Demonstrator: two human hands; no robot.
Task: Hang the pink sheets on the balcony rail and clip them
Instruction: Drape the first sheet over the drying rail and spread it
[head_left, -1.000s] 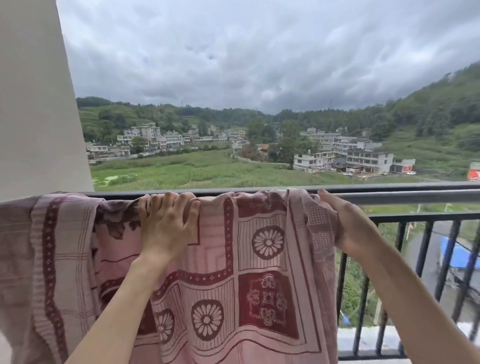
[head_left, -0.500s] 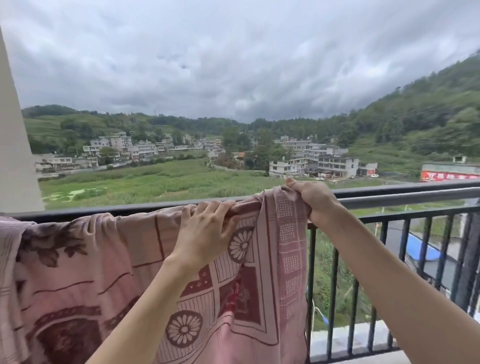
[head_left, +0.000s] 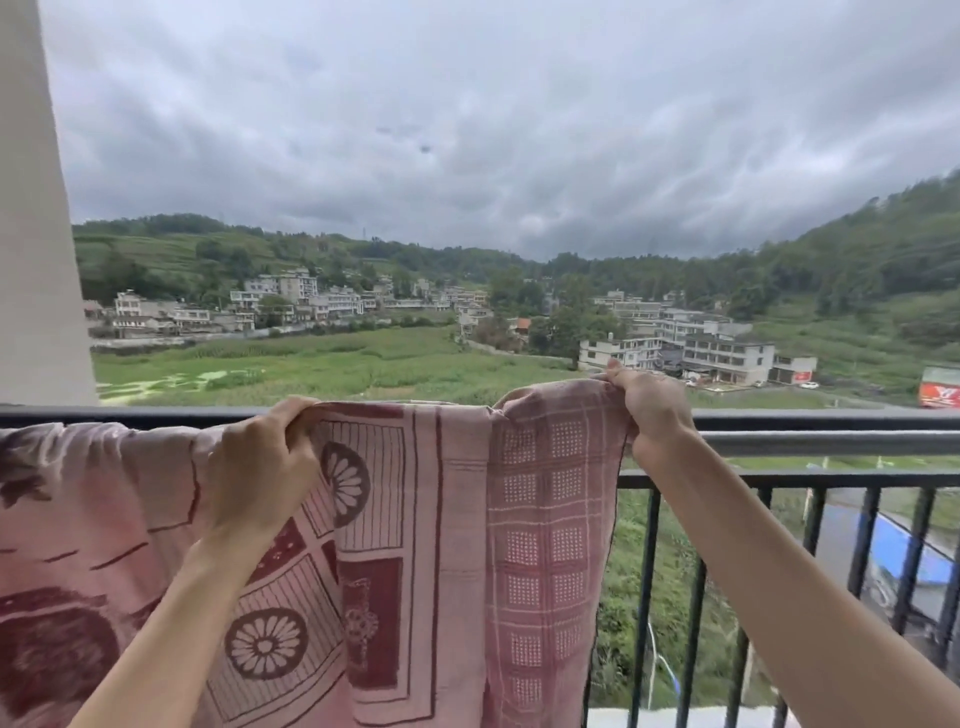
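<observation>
From the head camera, the pink sheet (head_left: 415, 545) hangs over the balcony rail (head_left: 831, 415), its top edge lifted a little above the bar by both hands. The left hand (head_left: 260, 467) has its fingers curled over the top fold near the middle, and the right hand (head_left: 649, 410) pinches the sheet's right corner, raised just above the rail — the two hands are well apart, each clamped on cloth. The left part of the sheet lies bunched over the rail towards the pale wall (head_left: 36, 208). No clips show, so the clipping looks not yet done. The risk, as I judge it: with the corner held up off the bar and open drop beyond, a loosened pinch or a gust could let the unclipped cloth slide outward. No containers are in sight.
</observation>
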